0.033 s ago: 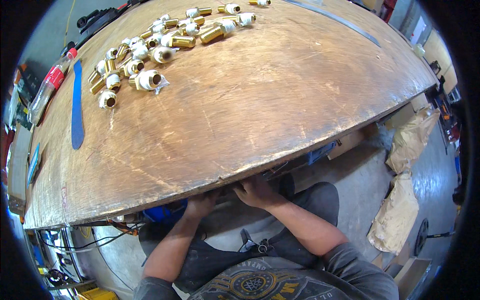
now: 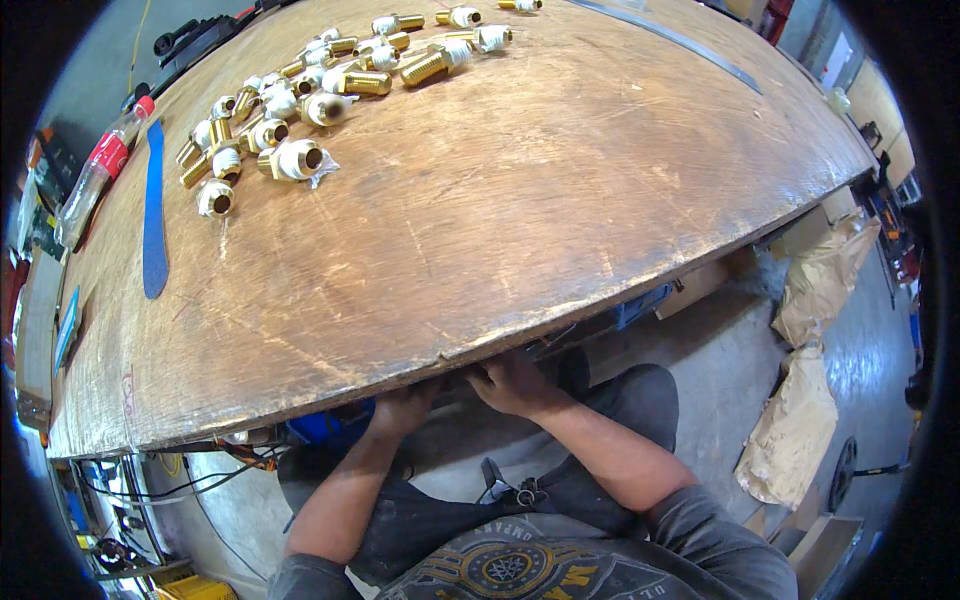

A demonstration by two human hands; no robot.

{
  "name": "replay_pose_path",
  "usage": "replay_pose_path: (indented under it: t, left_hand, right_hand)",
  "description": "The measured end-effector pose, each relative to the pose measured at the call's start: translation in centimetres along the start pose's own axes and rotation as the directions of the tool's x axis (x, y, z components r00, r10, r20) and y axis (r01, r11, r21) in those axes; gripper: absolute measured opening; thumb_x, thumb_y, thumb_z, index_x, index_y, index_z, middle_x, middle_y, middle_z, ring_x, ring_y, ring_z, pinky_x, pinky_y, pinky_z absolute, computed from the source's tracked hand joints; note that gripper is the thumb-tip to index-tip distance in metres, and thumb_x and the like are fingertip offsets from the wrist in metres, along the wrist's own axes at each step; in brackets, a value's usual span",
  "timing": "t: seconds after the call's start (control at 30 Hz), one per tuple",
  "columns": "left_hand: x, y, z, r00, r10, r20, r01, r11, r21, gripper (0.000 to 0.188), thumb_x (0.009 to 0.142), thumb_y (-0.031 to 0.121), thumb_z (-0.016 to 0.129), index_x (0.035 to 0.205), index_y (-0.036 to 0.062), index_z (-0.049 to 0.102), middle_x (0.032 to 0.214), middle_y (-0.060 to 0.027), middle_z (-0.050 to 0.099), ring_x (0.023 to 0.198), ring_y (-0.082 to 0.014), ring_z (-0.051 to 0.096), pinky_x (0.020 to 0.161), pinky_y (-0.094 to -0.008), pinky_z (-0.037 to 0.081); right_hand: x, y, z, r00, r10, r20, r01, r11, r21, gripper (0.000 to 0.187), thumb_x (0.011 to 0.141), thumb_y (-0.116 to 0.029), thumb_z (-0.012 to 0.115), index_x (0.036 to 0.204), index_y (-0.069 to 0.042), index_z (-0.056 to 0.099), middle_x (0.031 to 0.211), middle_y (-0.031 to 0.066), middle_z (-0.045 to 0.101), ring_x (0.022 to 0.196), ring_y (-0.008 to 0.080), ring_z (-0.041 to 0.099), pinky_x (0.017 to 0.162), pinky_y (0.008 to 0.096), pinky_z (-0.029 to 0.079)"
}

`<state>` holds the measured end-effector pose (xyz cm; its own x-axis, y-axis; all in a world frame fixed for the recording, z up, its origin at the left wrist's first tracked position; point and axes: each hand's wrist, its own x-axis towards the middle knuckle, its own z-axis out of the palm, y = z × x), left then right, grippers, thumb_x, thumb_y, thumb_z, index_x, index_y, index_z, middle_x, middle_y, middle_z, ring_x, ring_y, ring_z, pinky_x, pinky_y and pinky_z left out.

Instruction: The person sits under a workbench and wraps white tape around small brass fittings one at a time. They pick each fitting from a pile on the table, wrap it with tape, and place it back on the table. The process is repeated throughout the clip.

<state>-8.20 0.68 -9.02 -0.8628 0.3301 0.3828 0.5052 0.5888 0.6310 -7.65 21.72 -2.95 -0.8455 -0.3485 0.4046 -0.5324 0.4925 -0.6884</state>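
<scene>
My left hand reaches beneath the front edge of the wooden table, its fingers hidden by the tabletop. Close beside it, my right hand is also partly under the edge; its knuckles and thumb side show, but the fingertips do not. Whatever either hand touches below the board is out of sight. On top, toward the far left, lie several brass threaded fittings, many with white tape wound round their threads. Loose tape sticks out from the nearest ones.
A blue strip and a clear plastic bottle with a red label lie at the left. A metal strip rests at the far right. Crumpled brown paper is on the floor to the right. Cables hang below the left corner.
</scene>
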Motion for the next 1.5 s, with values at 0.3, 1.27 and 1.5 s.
replay_pose_path:
  t: [0.3, 1.27, 1.5]
  left_hand:
    - [1.7, 2.2, -1.4, 0.997, 0.0, -0.081, -0.009, 0.993, -0.115, 0.017, 0.091, 0.014, 0.063, 0.102, 0.001, 0.064, 0.089, -0.012, 0.068, 0.079, -0.0233, 0.063, 0.075, -0.0346, 0.051]
    - [2.6, 3.9, -2.6, 0.862, -0.408, 0.301, 0.506, 0.658, -0.558, 0.037, 0.089, 0.024, 0.072, 0.118, 0.006, 0.058, 0.102, -0.0086, 0.065, 0.093, -0.0228, 0.064, 0.079, -0.0363, 0.054]
    - [1.1, 3.2, -1.6, 0.997, -0.078, -0.003, 0.078, 0.991, -0.109, 0.039, 0.084, 0.012, 0.074, 0.119, 0.002, 0.06, 0.11, -0.0114, 0.067, 0.098, -0.0216, 0.065, 0.085, -0.0343, 0.053]
  right_hand:
    - [0.4, 0.7, 0.2, 0.999, -0.023, -0.045, 0.028, 0.993, 0.113, 0.03, 0.092, -0.018, 0.06, 0.118, -0.003, 0.061, 0.116, 0.0207, 0.063, 0.108, 0.0393, 0.059, 0.093, 0.0447, 0.048]
    - [0.4, 0.5, -0.2, 0.99, 0.003, -0.142, 0.033, 0.966, 0.255, 0.018, 0.091, -0.022, 0.066, 0.101, -0.008, 0.072, 0.097, 0.0135, 0.07, 0.09, 0.0329, 0.066, 0.078, 0.0399, 0.052]
    - [0.9, -0.8, -0.8, 0.976, -0.052, -0.213, 0.072, 0.994, 0.087, 0.019, 0.09, -0.022, 0.066, 0.099, -0.006, 0.072, 0.092, 0.0149, 0.069, 0.083, 0.0335, 0.064, 0.072, 0.0412, 0.05]
